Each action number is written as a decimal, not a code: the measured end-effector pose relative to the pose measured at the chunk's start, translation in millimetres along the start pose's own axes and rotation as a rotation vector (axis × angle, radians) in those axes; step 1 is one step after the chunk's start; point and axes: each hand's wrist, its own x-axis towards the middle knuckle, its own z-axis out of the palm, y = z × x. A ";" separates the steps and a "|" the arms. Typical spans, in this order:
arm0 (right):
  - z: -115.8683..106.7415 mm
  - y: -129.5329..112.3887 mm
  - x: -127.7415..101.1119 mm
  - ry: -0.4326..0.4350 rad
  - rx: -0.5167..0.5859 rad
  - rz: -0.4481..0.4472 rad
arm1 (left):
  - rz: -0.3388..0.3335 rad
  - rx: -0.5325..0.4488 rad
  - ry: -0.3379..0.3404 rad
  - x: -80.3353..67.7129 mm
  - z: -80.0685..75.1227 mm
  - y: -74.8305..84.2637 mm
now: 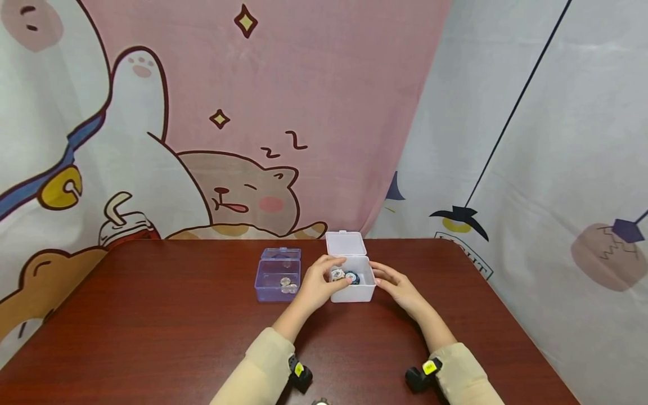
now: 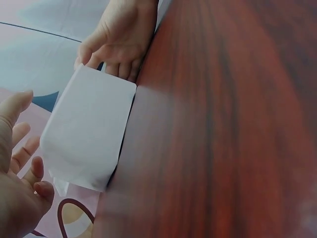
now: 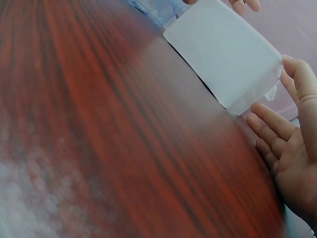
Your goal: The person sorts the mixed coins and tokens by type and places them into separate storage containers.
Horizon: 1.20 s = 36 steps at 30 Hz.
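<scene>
White open box sits mid-table between relaxed hands: left hand beside it, right hand touching.

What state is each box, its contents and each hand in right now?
White plastic box: lid open, small round items inside.
Clear purple plastic box: lid open, few small items inside.
Left hand: fingers curled at the white box's rim.
Right hand: open, beside the white box.

Small round pieces in the white box — too tiny to identify; purple box cut off.
</scene>
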 end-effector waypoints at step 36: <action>2.6 -0.5 0.8 0.015 -0.001 0.002 | 0.171 0.016 -0.194 -52.3 -14.9 25.6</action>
